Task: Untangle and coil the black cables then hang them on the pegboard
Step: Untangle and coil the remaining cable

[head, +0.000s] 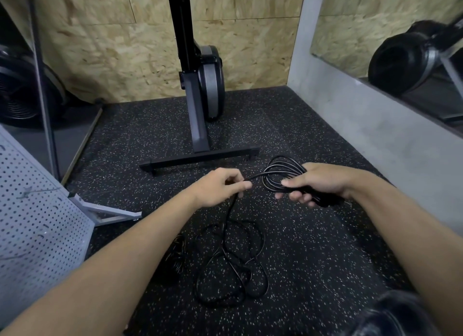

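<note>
My right hand [318, 183] grips a coil of black cable [283, 169] made of several loops, which stick out past my fingers toward the wall. From that coil a strand runs left to my left hand [220, 185], which pinches it between thumb and fingers. Below my left hand the cable drops to the floor and ends in a loose tangle of black loops [233, 270]. A second dark bundle of cable [175, 258] lies on the floor just left of the tangle. The grey pegboard [37, 225] stands at the left edge.
A black and grey exercise machine [205, 85] stands upright ahead, its T-shaped foot [200, 158] on the speckled rubber floor. The pegboard's grey metal foot [107, 213] juts out at the left. A concrete ledge [375, 125] with a mirror runs along the right.
</note>
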Tool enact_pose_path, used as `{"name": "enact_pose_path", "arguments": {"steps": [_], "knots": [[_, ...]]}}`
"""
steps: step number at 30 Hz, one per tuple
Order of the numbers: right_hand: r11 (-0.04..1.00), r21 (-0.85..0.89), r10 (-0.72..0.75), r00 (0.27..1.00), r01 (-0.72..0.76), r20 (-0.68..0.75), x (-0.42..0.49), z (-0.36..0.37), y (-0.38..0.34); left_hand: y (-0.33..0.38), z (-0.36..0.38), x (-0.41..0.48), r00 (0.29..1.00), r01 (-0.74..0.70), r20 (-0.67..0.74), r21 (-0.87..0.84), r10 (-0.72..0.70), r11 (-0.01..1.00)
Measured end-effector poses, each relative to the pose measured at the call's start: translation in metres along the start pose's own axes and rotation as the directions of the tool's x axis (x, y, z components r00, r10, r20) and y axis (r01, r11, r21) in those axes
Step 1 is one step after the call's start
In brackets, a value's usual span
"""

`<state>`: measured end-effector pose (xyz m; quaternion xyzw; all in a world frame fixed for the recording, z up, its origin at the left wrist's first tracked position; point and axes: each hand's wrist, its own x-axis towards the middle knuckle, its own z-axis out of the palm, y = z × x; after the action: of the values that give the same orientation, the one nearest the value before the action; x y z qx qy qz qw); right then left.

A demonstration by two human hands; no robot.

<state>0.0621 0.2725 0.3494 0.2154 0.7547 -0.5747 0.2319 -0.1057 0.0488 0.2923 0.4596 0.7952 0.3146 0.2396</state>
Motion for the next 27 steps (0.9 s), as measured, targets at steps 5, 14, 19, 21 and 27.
{"name": "enact_pose_path", "arguments": {"steps": [5, 14, 19, 21, 27], "knots": [[0.984, 0.158, -0.086, 0.996, 0.088, -0.015, -0.007, -0.005, -0.002, -0.014, 0.007, 0.000, 0.985, 0.125, 0.134, -0.128, -0.108, 0.984], [0.970, 0.120, -0.158, 0.923, 0.211, -0.350, 0.025, 0.041, -0.005, 0.043, 0.026, 0.004, 0.935, 0.074, -0.339, -0.099, -0.103, 0.992], [0.949, 0.085, -0.216, 0.823, 0.304, -0.525, 0.035, 0.055, -0.003, 0.062, 0.029, 0.000, 0.956, 0.039, -0.290, -0.044, -0.050, 0.998], [0.933, 0.111, -0.226, 0.800, 0.341, -0.556, 0.035, 0.057, -0.004, 0.068, 0.035, -0.003, 0.968, 0.003, -0.252, 0.004, -0.002, 1.000], [0.923, 0.169, -0.186, 0.784, 0.347, -0.593, 0.035, 0.065, -0.006, 0.065, 0.042, -0.003, 0.984, 0.010, -0.180, 0.072, 0.003, 0.997]]}}
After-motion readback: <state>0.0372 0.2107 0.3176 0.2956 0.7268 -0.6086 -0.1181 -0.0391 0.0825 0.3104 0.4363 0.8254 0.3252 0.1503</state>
